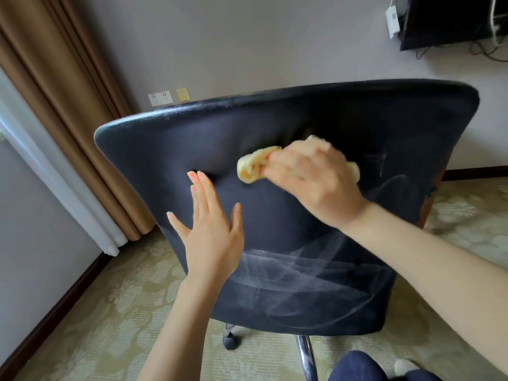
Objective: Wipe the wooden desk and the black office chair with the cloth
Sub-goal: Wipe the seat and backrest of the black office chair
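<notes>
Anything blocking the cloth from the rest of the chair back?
Only the left hand: it lies flat on the chair back, just below and left of the cloth that the right hand grips. A wipe that way would meet it. Up and right, nothing visible.

The black chair is showing pale whitish streaks across its lower back, the cloth is looking a soft buttery yellow, and the carpet is spreading a faded cream floral pattern over olive-beige beside the tan-brown curtain and greyish-mauve wall.
</notes>
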Action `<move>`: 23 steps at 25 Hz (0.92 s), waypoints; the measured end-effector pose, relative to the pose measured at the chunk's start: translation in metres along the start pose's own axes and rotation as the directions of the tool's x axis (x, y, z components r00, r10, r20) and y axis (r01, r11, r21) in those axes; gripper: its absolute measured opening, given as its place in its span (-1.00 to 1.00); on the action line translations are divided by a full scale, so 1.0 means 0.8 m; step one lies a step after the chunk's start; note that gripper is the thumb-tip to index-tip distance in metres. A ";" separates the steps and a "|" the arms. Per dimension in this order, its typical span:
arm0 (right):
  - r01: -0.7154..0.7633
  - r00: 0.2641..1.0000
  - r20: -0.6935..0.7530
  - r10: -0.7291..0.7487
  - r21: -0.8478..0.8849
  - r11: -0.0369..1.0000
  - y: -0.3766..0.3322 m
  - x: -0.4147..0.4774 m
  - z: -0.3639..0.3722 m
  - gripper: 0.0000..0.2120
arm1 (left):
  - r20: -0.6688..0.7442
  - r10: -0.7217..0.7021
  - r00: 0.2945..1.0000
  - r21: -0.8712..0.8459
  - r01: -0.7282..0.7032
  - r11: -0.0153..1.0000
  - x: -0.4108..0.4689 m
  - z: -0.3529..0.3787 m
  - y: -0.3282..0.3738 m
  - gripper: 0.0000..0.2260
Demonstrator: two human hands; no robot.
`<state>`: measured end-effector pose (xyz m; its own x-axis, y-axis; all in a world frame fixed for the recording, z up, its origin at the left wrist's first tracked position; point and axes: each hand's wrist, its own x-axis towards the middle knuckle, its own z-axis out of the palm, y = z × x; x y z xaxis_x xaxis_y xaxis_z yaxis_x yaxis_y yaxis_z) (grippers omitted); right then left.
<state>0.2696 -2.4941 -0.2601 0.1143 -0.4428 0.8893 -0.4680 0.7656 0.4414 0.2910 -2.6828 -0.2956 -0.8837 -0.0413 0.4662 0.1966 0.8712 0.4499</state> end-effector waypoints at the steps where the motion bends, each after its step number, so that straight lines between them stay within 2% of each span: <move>1: 0.016 0.996 0.083 -0.020 0.055 0.998 -0.010 -0.011 0.005 -0.82 | 0.002 -0.027 1.000 -0.037 0.028 0.999 0.000 -0.001 0.004 -0.36; 4: 0.000 0.915 0.404 -0.022 0.055 0.998 -0.043 -0.059 0.010 -0.94 | -0.026 -0.084 0.996 -0.158 0.079 0.984 -0.003 -0.002 0.019 -0.35; 7: 0.103 0.864 0.480 -0.154 0.130 0.986 -0.051 -0.117 0.000 -0.82 | -0.064 -0.022 0.998 -0.168 0.011 0.986 -0.013 0.003 0.032 -0.29; 11: 0.169 0.824 0.528 -0.205 0.116 0.979 -0.022 -0.149 -0.045 -0.84 | -0.070 0.170 0.983 -0.193 -0.180 0.965 -0.035 0.020 0.058 -0.25; 14: 0.141 0.854 0.487 -0.181 0.117 0.983 0.015 -0.135 -0.082 -0.87 | -0.053 0.149 0.987 -0.259 -0.157 0.953 -0.034 0.034 0.079 -0.36; 16: 0.138 0.900 0.410 -0.145 0.048 0.989 0.041 -0.113 -0.101 -0.88 | -0.049 0.097 0.994 -0.219 -0.105 0.970 -0.031 0.041 0.086 -0.42; 20: 0.123 0.968 0.238 -0.083 -0.158 0.980 0.067 -0.059 -0.111 -0.85 | -0.051 0.066 0.996 -0.130 -0.072 0.989 -0.030 0.047 0.086 -0.40; 23: 0.082 0.994 0.092 -0.060 -0.252 0.964 0.062 -0.015 -0.096 -0.84 | -0.043 0.068 0.997 -0.129 -0.073 0.989 -0.028 0.045 0.082 -0.38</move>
<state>0.3126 -2.4150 -0.2401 0.0615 -0.5290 0.8464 -0.2214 0.8196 0.5284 0.3085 -2.6072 -0.3043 -0.8493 -0.0024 0.5279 0.3140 0.8016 0.5087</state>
